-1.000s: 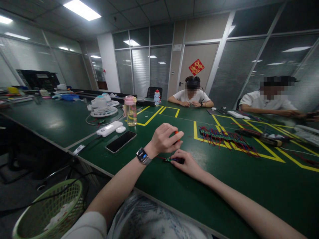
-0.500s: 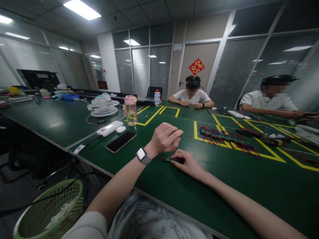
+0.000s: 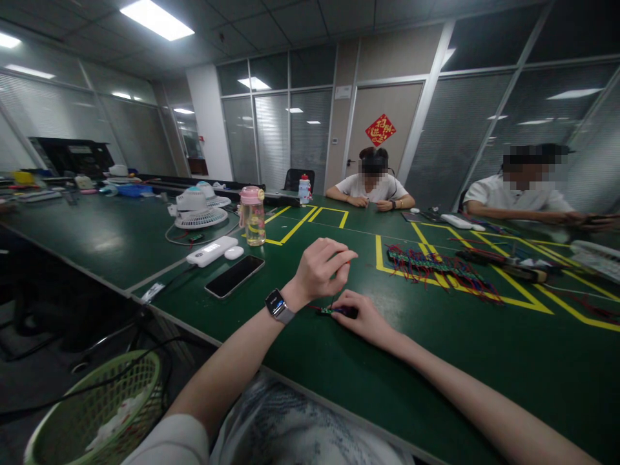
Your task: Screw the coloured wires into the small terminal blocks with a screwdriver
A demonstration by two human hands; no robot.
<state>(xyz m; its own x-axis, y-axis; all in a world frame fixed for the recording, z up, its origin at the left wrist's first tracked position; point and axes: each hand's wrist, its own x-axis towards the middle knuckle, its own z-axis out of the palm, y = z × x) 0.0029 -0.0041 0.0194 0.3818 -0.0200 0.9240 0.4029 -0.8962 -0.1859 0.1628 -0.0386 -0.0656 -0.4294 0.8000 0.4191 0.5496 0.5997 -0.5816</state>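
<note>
Raised over the table, my left hand (image 3: 323, 270) is closed around what looks like a slim screwdriver (image 3: 332, 299). Its handle is mostly hidden by my fingers, and the thin dark shaft points down toward a small green circuit board (image 3: 325, 311). Whether the tip touches the board, I cannot tell. My right hand (image 3: 361, 315) rests on the table and pinches the right end of that board between thumb and fingers. Dark and red wires show at the board's ends, partly under my right hand.
A phone (image 3: 235, 276), a white power strip (image 3: 212, 251), a white round case (image 3: 234, 252) and a pink-lidded bottle (image 3: 252, 216) stand to the left. A row of wired circuit boards (image 3: 438, 266) lies right, inside yellow tape. Two people sit across the table. A green basket (image 3: 97, 413) stands below left.
My left hand has turned slightly at the wrist, its fingers shifting a little over the board. The watch face has changed its display. My right hand stays on the board.
</note>
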